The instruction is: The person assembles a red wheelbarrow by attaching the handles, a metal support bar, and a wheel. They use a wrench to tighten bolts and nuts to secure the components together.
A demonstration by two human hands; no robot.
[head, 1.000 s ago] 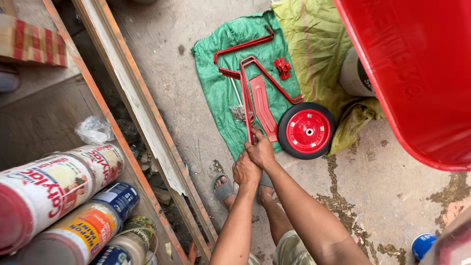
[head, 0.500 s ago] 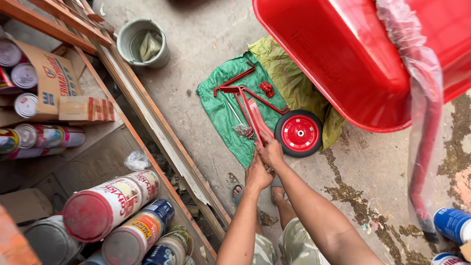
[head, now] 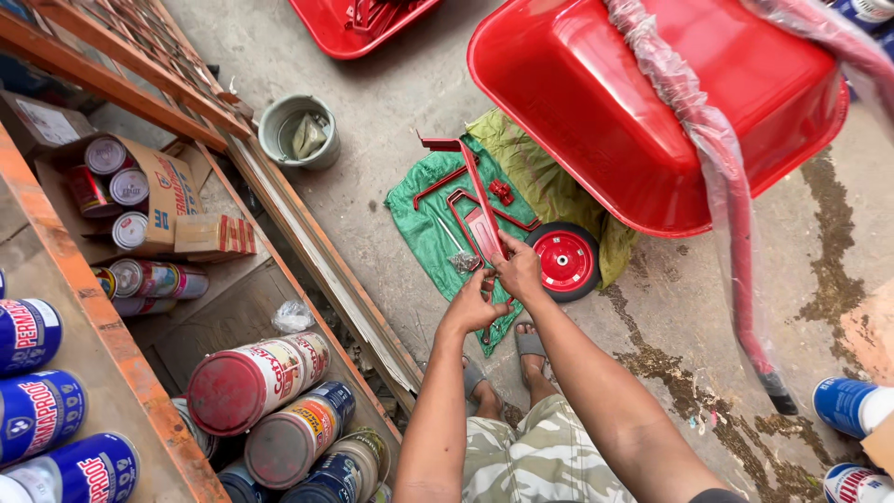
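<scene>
Both the left hand [head: 470, 303] and the right hand [head: 519, 268] close on the near end of a red metal frame [head: 482, 216], probably stiff and fairly heavy, stretching ahead over a green sack [head: 430, 224].

both arms stretched fwd & down, forearms converging, left hand [head: 468, 305] & right hand [head: 520, 270] close together w/ fingers curled in a grip, sandalled feet below, camo shorts.

Glossy red-painted metal frame [head: 480, 219]; woven green plastic sheet [head: 424, 219]; rough stained concrete floor [head: 391, 112]
</scene>
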